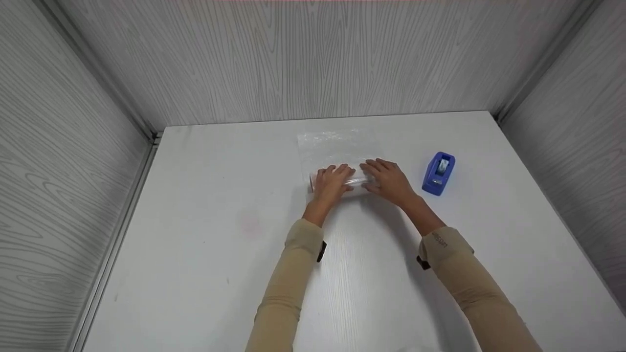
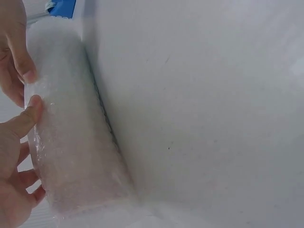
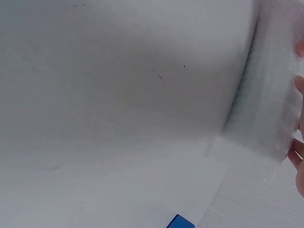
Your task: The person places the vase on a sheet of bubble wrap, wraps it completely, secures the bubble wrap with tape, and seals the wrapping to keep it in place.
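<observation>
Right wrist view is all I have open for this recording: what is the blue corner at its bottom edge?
Observer: A blue tape dispenser; the head view shows it whole, on the table to the right of the right hand.
Operator: I see only bits of fingers by the clear wrapped roll. Is the left hand on it too?
Observer: Yes. In the left wrist view its thumb and fingertips are against the roll.
Operator: Any loose wrap past the hands?
Observer: The head view shows a flat clear sheet beyond them, reaching toward the back wall.
</observation>
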Demonstrator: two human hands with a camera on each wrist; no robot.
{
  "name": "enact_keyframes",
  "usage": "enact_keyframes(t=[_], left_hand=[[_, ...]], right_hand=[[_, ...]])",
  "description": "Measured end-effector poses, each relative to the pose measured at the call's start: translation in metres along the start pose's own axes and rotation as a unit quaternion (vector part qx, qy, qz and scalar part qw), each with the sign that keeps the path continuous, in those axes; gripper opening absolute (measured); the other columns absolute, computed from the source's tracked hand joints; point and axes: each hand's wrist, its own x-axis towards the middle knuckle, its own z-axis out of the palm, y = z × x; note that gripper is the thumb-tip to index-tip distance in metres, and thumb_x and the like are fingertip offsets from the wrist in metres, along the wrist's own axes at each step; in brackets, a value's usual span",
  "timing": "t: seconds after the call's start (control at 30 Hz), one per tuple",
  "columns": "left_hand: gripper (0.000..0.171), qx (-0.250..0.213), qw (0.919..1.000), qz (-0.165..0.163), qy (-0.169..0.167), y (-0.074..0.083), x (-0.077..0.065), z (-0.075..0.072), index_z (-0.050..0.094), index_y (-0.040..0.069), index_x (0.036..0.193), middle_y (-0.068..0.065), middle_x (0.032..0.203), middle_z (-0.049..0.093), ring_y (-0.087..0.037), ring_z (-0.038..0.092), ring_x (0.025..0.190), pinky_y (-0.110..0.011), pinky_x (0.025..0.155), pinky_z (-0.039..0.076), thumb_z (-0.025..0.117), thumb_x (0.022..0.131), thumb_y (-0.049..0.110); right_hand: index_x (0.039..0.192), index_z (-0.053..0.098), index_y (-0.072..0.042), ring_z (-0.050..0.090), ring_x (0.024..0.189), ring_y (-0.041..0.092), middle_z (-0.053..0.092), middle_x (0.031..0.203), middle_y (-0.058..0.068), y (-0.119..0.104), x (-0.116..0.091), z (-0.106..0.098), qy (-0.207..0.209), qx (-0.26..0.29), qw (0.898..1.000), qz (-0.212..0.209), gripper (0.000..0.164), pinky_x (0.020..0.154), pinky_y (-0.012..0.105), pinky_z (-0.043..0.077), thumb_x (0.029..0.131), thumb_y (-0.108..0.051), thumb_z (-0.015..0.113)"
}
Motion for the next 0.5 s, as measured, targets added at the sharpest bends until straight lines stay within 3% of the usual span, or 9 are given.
enact_keyframes(t=[0.13,0.33,0.5], left_hand=[[0.042,-0.005,1.0,0.006,-0.006,-0.0011,0.0007,-0.0005,0.056,0.021,0.121,0.005,0.128,0.052,-0.022,0.046,0.117,-0.04,0.092,0.036,0.064,0.082,0.035],[0.044,-0.004,0.9999,0.012,-0.009,-0.0015,0.0003,-0.0034,0.056,0.021,0.121,0.007,0.125,0.053,-0.022,0.048,0.116,-0.041,0.091,0.037,0.063,0.081,0.038],[0.043,-0.021,0.9995,0.018,-0.016,-0.0034,-0.0009,-0.0061,0.056,0.021,0.121,0.006,0.124,0.053,-0.022,0.048,0.115,-0.042,0.091,0.037,0.063,0.082,0.037]], right_hand=[[0.13,0.051,-0.009,0.043,0.118,0.034,0.05,0.128,0.014,0.0,-0.0001,-0.0005,0.002,-0.019,1.0,-0.009,0.055,0.096,0.05,0.034,0.083,-0.036,0.066],[0.136,0.045,-0.011,0.041,0.116,0.036,0.046,0.132,0.018,-0.0006,0.002,-0.0032,-0.027,-0.06,0.998,-0.01,0.075,0.093,0.051,0.034,0.076,-0.048,0.07],[0.13,0.052,-0.011,0.046,0.109,0.035,0.054,0.12,0.015,-0.0002,0.0059,-0.0042,-0.021,-0.052,0.998,-0.009,0.073,0.09,0.05,0.036,0.072,-0.049,0.072]])
